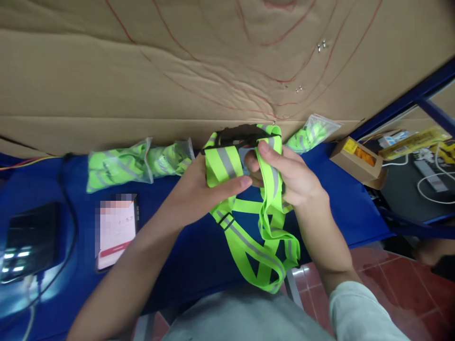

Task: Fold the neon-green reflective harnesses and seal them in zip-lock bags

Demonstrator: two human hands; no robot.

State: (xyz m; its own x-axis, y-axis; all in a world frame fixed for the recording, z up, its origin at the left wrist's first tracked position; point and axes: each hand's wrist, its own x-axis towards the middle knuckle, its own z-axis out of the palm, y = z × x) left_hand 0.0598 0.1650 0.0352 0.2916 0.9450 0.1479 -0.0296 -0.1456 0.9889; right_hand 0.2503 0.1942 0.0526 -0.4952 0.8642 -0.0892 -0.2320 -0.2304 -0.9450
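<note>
A neon yellow-green reflective vest made of elastic straps with grey stripes hangs from both of my hands above the blue table. My left hand grips a wide folded band of it, with the thumb laid across the front. Around another strap, my right hand is closed, its thumb pressing near the top. Dark trim runs along the upper edge between the hands. A black slider buckle sits on the left strap, and loose loops dangle toward my body. Some fingers are hidden behind the straps.
Clear bags of similar straps, a left bag, a middle bag and a right bag, lie along the cardboard wall. A phone-like device, black box and cable are left. A small carton stands right, by a cluttered shelf.
</note>
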